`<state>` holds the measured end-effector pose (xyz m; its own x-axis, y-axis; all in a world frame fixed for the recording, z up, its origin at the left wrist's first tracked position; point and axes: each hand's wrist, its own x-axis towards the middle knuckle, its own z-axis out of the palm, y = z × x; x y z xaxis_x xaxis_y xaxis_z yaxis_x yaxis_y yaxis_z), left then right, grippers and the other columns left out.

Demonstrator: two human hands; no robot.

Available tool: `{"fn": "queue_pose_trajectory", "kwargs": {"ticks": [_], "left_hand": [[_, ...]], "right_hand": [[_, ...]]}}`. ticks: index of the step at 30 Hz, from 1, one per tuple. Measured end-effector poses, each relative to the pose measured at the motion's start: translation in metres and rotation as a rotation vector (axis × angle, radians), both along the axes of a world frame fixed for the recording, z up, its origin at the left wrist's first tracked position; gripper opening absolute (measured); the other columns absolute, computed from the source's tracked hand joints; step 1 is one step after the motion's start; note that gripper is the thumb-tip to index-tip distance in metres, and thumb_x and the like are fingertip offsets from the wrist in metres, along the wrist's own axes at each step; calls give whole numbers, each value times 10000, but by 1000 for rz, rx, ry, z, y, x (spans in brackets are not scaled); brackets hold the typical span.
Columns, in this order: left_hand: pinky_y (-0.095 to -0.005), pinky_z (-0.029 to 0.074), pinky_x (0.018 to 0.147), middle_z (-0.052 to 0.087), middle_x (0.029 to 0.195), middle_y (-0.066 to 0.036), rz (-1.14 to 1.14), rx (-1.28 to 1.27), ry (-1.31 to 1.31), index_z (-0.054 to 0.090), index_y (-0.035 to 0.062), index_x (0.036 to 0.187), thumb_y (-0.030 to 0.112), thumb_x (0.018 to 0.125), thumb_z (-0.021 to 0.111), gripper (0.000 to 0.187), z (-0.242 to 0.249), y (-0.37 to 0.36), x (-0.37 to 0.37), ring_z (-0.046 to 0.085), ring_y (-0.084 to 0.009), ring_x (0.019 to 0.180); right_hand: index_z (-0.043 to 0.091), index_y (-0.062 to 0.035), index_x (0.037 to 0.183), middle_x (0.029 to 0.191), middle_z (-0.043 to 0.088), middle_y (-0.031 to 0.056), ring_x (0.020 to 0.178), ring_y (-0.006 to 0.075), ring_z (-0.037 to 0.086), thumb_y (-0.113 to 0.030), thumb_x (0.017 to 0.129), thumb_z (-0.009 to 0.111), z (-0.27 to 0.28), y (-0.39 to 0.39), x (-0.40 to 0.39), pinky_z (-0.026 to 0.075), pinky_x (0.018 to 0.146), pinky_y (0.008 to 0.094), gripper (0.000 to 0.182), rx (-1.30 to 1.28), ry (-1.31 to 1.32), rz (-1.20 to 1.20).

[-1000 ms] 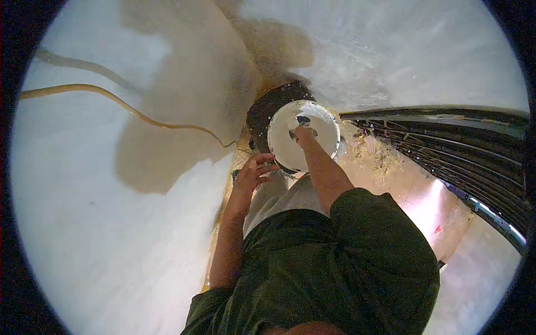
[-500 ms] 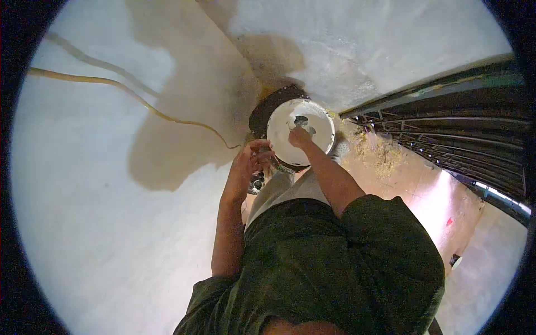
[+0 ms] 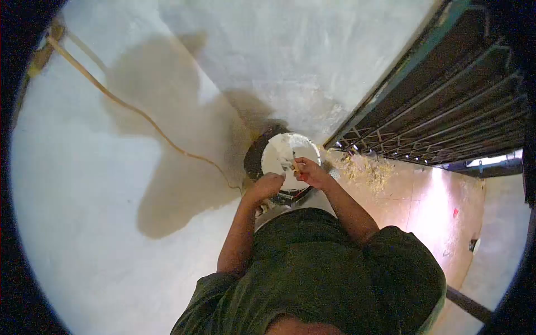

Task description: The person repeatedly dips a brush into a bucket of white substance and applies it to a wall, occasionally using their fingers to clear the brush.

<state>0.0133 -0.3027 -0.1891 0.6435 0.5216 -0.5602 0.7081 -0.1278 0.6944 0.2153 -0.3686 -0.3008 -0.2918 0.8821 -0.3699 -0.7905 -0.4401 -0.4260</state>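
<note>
A round bucket (image 3: 314,148) of white paste stands at the foot of the wall, under both my hands. My right hand (image 3: 312,172) is closed on a small putty knife (image 3: 295,159) with red showing at its handle; its blade points over the paste. My left hand (image 3: 269,185) is closed at the near left side of the bucket, fingertips close to the right hand's tool. From its fingers a wide, pale, flat blade (image 3: 280,152) seems to reach up over the bucket, smeared white, its handle hidden in my grip.
A dark round rim (image 3: 255,157) shows behind the bucket. An orange-brown cable (image 3: 148,118) runs along the white wall at left. Dark metal racks (image 3: 424,106) lean at right. Yellowish debris (image 3: 365,172) lies scattered on the pinkish floor (image 3: 399,201).
My right hand has lifted from the paste with the putty knife. My left hand has moved in from the left to meet it over the bucket. The view has shifted.
</note>
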Motion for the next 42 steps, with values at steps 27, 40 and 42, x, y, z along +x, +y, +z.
{"fn": "queue_pose_trajectory", "kwargs": {"ticks": [27, 40, 42], "left_hand": [[-260, 477, 599, 604, 835, -85, 750, -114, -683, 551, -12, 948, 243, 949, 419, 287, 36, -48, 209, 579, -145, 673], [-253, 398, 459, 538, 713, -32, 959, -246, -803, 492, 45, 927, 236, 950, 394, 215, 29, -9, 205, 462, -101, 532], [-240, 371, 446, 506, 674, -12, 879, -198, -818, 493, 57, 898, 266, 950, 400, 236, 35, 6, 203, 438, -86, 516]], "right_hand": [[509, 1, 1157, 1032, 569, 100, 937, 160, 566, 29, 803, 577, 117, -17, 86, 502, 738, 285, 362, 409, -1284, -445], [557, 11, 1063, 992, 622, 131, 868, 202, 628, -148, 812, 629, 103, -17, 145, 535, 680, 321, 306, 447, -1234, -431], [542, 19, 1085, 994, 619, 121, 849, 188, 624, -122, 831, 605, 112, -19, 150, 543, 672, 308, 297, 399, -1237, -423]]}}
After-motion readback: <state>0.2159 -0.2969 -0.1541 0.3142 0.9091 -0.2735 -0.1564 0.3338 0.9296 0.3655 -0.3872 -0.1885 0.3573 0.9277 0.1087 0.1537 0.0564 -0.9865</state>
